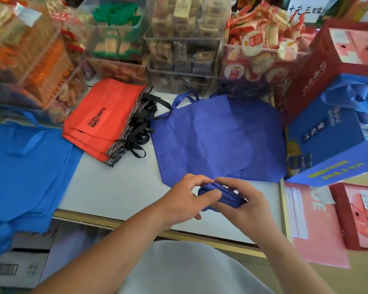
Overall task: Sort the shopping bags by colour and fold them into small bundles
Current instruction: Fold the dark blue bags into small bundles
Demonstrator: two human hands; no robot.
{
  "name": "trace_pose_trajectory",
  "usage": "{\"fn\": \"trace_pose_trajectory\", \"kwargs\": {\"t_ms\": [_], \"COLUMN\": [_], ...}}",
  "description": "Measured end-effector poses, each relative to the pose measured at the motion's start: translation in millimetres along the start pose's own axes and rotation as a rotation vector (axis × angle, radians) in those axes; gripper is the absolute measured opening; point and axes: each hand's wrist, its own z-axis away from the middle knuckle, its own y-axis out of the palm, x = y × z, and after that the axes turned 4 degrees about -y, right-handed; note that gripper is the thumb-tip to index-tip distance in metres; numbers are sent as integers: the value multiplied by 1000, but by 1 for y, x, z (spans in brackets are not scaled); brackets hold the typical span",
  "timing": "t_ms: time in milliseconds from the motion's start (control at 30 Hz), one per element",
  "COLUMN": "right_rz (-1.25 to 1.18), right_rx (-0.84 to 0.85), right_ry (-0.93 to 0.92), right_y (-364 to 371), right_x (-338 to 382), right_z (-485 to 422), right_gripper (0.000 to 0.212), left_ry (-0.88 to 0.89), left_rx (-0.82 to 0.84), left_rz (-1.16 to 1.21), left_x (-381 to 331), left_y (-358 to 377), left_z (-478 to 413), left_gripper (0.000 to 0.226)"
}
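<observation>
Right now the left hand (184, 201) and right hand (245, 203) are both clasping the folded purple non-woven fabric bundle (227, 197) above the white counter (115, 187); keeping folds tight, edges aligned, is looking wise.

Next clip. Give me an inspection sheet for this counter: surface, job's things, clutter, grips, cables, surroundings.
Surface: pale counter, largely covered by bags.
Job's things: folded bundle of purple-blue fabric held between both hands; purple-blue bags lying flat just beyond; red bags with black handles stacked to their left; bright blue bags draped over the left edge.
Clutter: blue gift box and red gift box at the right.
Grips: left hand pinches the bundle with its thumb; right hand curls round it.
Cables: nothing seen.
Surroundings: clear snack bins behind the counter.
</observation>
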Motion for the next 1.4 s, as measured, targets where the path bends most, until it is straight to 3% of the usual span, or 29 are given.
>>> {"fn": "trace_pose_trajectory", "kwargs": {"t_ms": [133,233,367,433,500,667,933,1033,1267,1400], "right_rz": [-85,-185,-194,-226,-266,-230,-20,57,182,111], "right_rx": [50,74,-55,-120,-120,-51,103,116,217,159], "right_ry": [120,137,172,209,219,193,31,-3,-87,-54], "right_y": [-8,-7,-7,-5,-4,-7,-21,-23,-19,-25], "right_x": [0,5,4,-1,-1,-5,-8,-11,-24,-21], "right_z": [6,5,4,3,3,2,12,13,17,14], "right_gripper": [50,34,21,28,34,32,34,41,39,39], "left_ry": [17,45,20,-54,-71,-81,-239,-235,-184,-175], "left_rx": [23,46,-64,-137,-119,-148,-10,44,-111,-102], "left_rz": [99,84,148,232,163,67,380,356,74,279], "left_x": [5,1,-9,-9,-4,8,-8,-13,-2,-5], "left_y": [-3,0,1,0,4,10,1,5,10,12], "left_z": [3,5,1,-1,-3,-6,-8,-9,-8,-9], "left_gripper": [20,23,24,25,24,13,20,18,4,15]}}
